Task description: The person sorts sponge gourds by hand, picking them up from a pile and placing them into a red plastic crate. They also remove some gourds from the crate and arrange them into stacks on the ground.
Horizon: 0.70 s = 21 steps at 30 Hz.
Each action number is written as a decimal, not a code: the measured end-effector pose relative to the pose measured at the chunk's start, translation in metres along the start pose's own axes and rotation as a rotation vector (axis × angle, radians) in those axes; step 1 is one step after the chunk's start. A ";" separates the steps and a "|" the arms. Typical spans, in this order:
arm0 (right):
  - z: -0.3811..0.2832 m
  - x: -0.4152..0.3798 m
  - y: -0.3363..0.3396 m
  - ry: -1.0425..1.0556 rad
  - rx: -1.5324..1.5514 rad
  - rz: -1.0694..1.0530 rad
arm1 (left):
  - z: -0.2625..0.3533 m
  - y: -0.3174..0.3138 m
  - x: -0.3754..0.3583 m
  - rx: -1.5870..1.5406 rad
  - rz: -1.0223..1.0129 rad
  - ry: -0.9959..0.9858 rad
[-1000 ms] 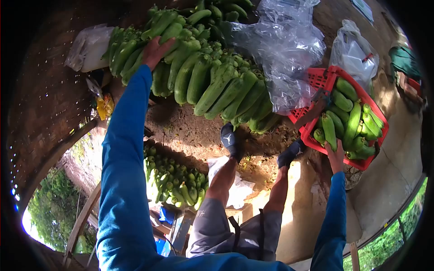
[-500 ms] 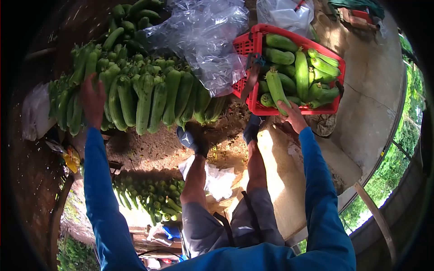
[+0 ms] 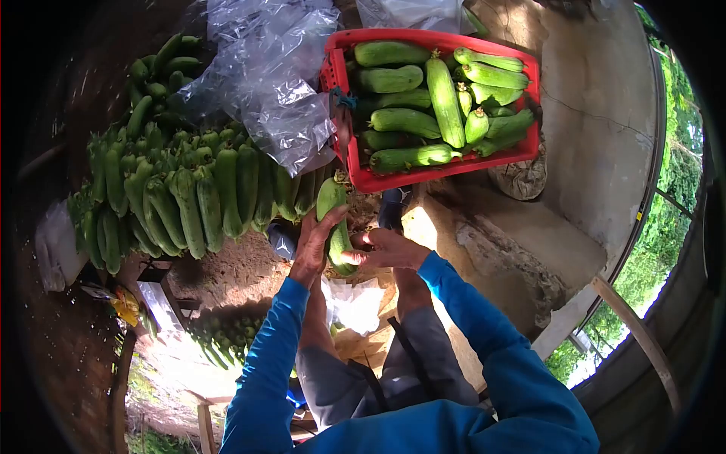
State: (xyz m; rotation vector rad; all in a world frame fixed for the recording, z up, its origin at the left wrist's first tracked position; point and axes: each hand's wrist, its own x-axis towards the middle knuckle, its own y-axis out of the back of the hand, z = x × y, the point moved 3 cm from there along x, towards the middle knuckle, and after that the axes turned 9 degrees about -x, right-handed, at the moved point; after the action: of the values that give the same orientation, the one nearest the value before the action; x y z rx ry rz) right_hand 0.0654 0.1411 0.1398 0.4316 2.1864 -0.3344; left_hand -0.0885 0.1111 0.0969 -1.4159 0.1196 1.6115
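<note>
A green gourd point(image 3: 339, 236) is upright between my hands, in front of my legs. My left hand point(image 3: 311, 246) grips it from the left, fingers across its middle. At its lower end is my right hand point(image 3: 389, 250), with the thumb touching the skin and the other fingers bent, apart from it. A red plastic crate point(image 3: 367, 181) just above holds several green gourds point(image 3: 446, 102), laid mostly sideways with one lengthwise on top. Left of my hands, a large pile of gourds point(image 3: 185, 204) stands in packed rows.
Crumpled clear plastic sheeting point(image 3: 265, 76) lies between the pile and crate. Another clear bag point(image 3: 412, 17) is behind the crate. More gourds point(image 3: 227, 337) lie on the ground at lower left. A white plastic piece point(image 3: 354, 306) lies between my legs. A concrete ledge point(image 3: 590, 151) runs along the right.
My left hand has moved right from the pile, and my right hand has come away from the crate. The gourd it held there is gone from that spot; a gourd is now between my hands.
</note>
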 end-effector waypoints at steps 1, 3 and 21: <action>0.000 -0.004 0.016 -0.084 -0.090 -0.034 | 0.007 -0.004 -0.002 0.027 0.001 0.057; 0.004 -0.015 0.053 0.006 -0.015 0.223 | 0.018 -0.016 -0.002 0.111 0.062 -0.085; 0.092 -0.061 0.272 0.154 -0.441 1.345 | 0.025 -0.109 0.041 0.202 0.157 -0.087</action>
State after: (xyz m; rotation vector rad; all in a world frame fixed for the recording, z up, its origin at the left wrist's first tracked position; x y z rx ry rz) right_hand 0.2791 0.3399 0.1102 1.5168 1.5670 0.9016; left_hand -0.0259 0.2089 0.1250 -1.2042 0.3410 1.7337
